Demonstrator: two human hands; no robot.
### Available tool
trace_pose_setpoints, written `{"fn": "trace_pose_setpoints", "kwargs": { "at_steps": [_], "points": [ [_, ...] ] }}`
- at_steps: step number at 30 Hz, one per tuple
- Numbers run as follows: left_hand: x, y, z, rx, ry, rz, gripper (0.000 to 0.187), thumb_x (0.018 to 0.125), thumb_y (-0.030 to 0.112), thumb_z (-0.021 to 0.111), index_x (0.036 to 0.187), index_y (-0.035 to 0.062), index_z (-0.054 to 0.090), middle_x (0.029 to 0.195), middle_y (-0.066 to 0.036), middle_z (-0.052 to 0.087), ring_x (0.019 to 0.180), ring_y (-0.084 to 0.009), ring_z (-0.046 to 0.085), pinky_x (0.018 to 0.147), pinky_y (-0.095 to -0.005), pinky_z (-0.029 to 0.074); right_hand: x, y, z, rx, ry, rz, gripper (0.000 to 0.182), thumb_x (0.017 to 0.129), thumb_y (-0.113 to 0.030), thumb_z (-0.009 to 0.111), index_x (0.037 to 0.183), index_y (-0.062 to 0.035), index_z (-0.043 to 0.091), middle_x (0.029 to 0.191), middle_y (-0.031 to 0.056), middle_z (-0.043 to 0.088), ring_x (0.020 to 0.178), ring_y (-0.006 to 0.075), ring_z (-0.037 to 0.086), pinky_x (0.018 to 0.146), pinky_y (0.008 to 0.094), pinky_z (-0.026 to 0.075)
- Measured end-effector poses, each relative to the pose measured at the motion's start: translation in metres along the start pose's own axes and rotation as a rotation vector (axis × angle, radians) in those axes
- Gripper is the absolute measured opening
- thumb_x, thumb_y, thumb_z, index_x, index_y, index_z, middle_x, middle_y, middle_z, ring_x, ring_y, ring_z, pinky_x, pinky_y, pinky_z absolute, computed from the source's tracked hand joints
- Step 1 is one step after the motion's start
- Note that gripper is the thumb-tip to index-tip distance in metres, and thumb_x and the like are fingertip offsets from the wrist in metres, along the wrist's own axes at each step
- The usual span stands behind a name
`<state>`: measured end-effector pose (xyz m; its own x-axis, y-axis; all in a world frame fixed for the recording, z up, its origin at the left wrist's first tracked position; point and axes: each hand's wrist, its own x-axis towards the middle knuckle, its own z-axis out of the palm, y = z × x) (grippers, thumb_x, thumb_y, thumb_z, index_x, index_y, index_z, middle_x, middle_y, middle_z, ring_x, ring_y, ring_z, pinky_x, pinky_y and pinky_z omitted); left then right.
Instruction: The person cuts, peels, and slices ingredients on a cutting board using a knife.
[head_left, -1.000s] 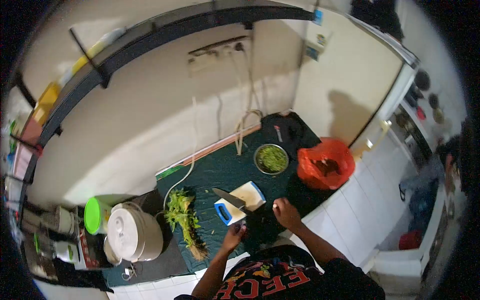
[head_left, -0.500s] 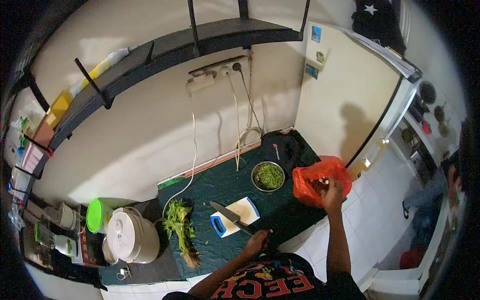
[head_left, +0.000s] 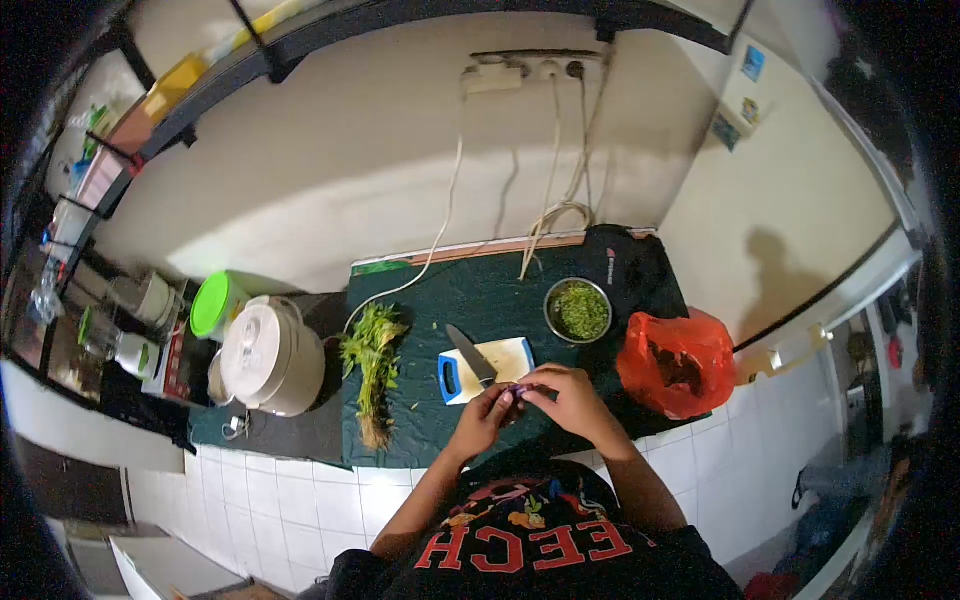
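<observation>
And here the two hands come together just in front of the body, fingertips meeting over one small purple piece (head_left: 517,391). The left hand (head_left: 482,425) has it gripped between thumb and fingers; the right hand (head_left: 570,398) pinches at its other side. What the piece is, the fingers hide too much to tell, though the close fingertip work looks to me like peeling or picking at it.

Directly ahead of the hands, the cutting board (head_left: 515,360) lies on the worktop (head_left: 450,290), the knife (head_left: 467,350) laid across it, blade pointing away and to the left. Its handle end runs in beside the fingers, and whether they touch it I can't tell.

Off to the left of the hands, a leafy bunch (head_left: 375,370) lies with its roots towards the person. Ahead and to the right, the bowl (head_left: 548,322) holds chopped greens (head_left: 580,310); further right and nearer, the red bag (head_left: 640,350) gapes open.

As I judge it, this is preparation by hand, not cutting. The next move calls for a steady left grip and small, precise right-hand pulls, with fingers kept clear of that blade.
</observation>
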<state>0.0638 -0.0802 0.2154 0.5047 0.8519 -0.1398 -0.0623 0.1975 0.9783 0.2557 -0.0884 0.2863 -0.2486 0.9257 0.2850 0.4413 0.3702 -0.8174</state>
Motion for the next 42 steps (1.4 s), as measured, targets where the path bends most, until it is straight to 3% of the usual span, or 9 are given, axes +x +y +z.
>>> {"fn": "trace_pose_setpoints", "kwargs": {
  "at_steps": [8, 11, 15, 22, 24, 27, 32, 34, 42],
  "points": [
    [-0.043, -0.045, -0.053, 0.320, 0.115, -0.137, 0.034, 0.095, 0.025, 0.057, 0.114, -0.0027, 0.059, 0.084, -0.004, 0.065, 0.069, -0.0135, 0.058, 0.066, -0.0279, 0.048, -0.005, 0.080, 0.076, 0.229, -0.073, 0.285, 0.017, 0.086, -0.012, 0.066, 0.097, 0.0015, 0.066, 0.082, 0.0097, 0.068, 0.073, 0.0155, 0.067, 0.061, 0.0275, 0.053],
    [-0.055, -0.066, -0.064, 0.054, 0.439, -0.222, 0.037, 0.090, 0.021, 0.064, 0.116, -0.0054, 0.060, 0.091, -0.006, 0.066, 0.075, -0.0116, 0.061, 0.069, -0.0253, 0.050, -0.003, 0.121, 0.116, -0.052, -0.065, 0.444, 0.040, 0.078, -0.026, 0.073, 0.105, 0.0013, 0.062, 0.082, 0.0162, 0.067, 0.077, 0.0293, 0.066, 0.071, 0.0375, 0.052],
    [-0.059, -0.087, -0.077, -0.078, 0.596, -0.122, 0.038, 0.088, 0.013, 0.066, 0.121, -0.0048, 0.057, 0.094, -0.006, 0.066, 0.076, -0.0107, 0.061, 0.071, -0.0246, 0.051, -0.017, 0.160, 0.184, -0.502, -0.263, 0.491, 0.064, 0.073, -0.028, 0.075, 0.118, 0.0065, 0.045, 0.112, 0.0291, 0.052, 0.104, 0.0428, 0.055, 0.088, 0.0473, 0.047],
    [-0.052, -0.103, -0.085, -0.097, 0.555, -0.213, 0.038, 0.086, 0.011, 0.069, 0.119, -0.0040, 0.058, 0.093, -0.006, 0.066, 0.080, -0.0120, 0.062, 0.072, -0.0250, 0.051, -0.022, 0.169, 0.193, -0.338, -0.098, 0.516, 0.055, 0.080, -0.023, 0.063, 0.121, 0.0062, 0.042, 0.103, 0.0290, 0.059, 0.092, 0.0436, 0.060, 0.080, 0.0485, 0.051],
    [-0.039, -0.119, -0.086, 0.124, 0.515, -0.184, 0.034, 0.083, 0.011, 0.070, 0.114, -0.0021, 0.061, 0.094, -0.006, 0.068, 0.081, -0.0118, 0.064, 0.072, -0.0260, 0.051, -0.020, 0.135, 0.163, -0.331, -0.145, 0.708, 0.048, 0.083, -0.022, 0.058, 0.120, 0.0055, 0.043, 0.092, 0.0278, 0.062, 0.083, 0.0429, 0.062, 0.074, 0.0494, 0.050],
    [-0.010, -0.158, -0.086, 0.135, 0.554, -0.074, 0.032, 0.080, 0.009, 0.072, 0.109, -0.0009, 0.063, 0.093, -0.008, 0.070, 0.084, -0.0130, 0.066, 0.072, -0.0280, 0.052, -0.059, 0.131, 0.144, -0.181, 0.092, 0.677, 0.036, 0.090, -0.029, 0.055, 0.108, 0.0024, 0.051, 0.078, 0.0250, 0.062, 0.077, 0.0432, 0.061, 0.064, 0.0498, 0.046],
    [0.044, -0.138, -0.067, 0.387, 0.498, -0.219, 0.036, 0.075, 0.007, 0.072, 0.110, 0.0040, 0.064, 0.099, -0.013, 0.069, 0.091, -0.0220, 0.068, 0.079, -0.0325, 0.052, -0.099, 0.097, 0.122, -0.265, 0.298, 0.632, 0.032, 0.094, -0.033, 0.052, 0.101, -0.0017, 0.053, 0.076, 0.0236, 0.061, 0.073, 0.0456, 0.060, 0.062, 0.0497, 0.045],
    [0.063, -0.164, -0.074, 0.556, 0.508, 0.062, 0.035, 0.075, 0.004, 0.069, 0.110, 0.0044, 0.064, 0.106, -0.016, 0.066, 0.094, -0.0277, 0.066, 0.083, -0.0356, 0.051, -0.102, 0.089, 0.122, -0.286, 0.171, 0.751, 0.034, 0.094, -0.034, 0.050, 0.099, -0.0009, 0.053, 0.076, 0.0244, 0.061, 0.074, 0.0453, 0.061, 0.063, 0.0508, 0.045],
    [0.068, -0.172, -0.081, 0.671, 0.372, 0.141, 0.029, 0.078, 0.006, 0.064, 0.107, 0.0011, 0.063, 0.102, -0.021, 0.061, 0.096, -0.0391, 0.059, 0.084, -0.0417, 0.049, -0.100, 0.077, 0.144, -0.390, -0.134, 0.820, 0.036, 0.096, -0.028, 0.044, 0.113, 0.0040, 0.041, 0.073, 0.0275, 0.061, 0.071, 0.0465, 0.061, 0.062, 0.0561, 0.047]
  ]
}}
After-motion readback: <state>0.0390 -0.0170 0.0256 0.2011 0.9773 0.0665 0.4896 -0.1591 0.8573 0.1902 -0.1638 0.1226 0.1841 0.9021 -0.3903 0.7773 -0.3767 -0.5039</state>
